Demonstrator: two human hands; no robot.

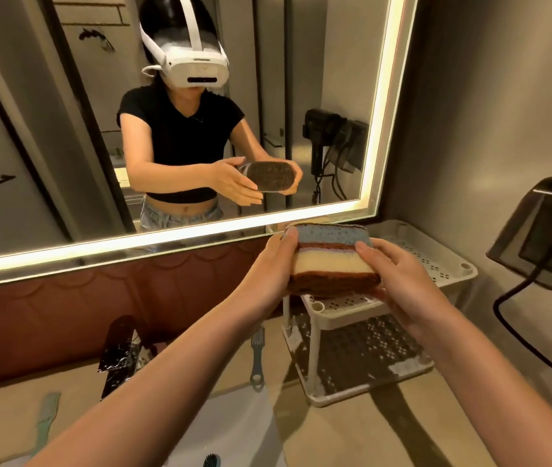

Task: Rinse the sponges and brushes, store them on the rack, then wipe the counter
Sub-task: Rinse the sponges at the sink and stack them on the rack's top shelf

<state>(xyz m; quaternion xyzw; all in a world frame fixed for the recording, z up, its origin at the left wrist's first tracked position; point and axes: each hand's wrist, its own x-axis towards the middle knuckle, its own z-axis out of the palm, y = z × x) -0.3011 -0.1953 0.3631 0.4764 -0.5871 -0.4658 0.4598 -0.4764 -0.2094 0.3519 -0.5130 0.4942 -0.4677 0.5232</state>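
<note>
The left hand (274, 264) and right hand (399, 274) clasped a stack of sponges (331, 261) by its ends, just above the white rack's (436, 257) upper tier. An uneven squeeze could let the stack split and drop. Counted: at least two sponges, one rack, and three brushes below: grey brush (257, 358), green brush (45, 416), dark brush (212, 461).

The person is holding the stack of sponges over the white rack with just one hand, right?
Not quite. Both hands hold it: the left hand and the right hand each hold one end of the stack of sponges over the white rack, as the head view shows.
</note>
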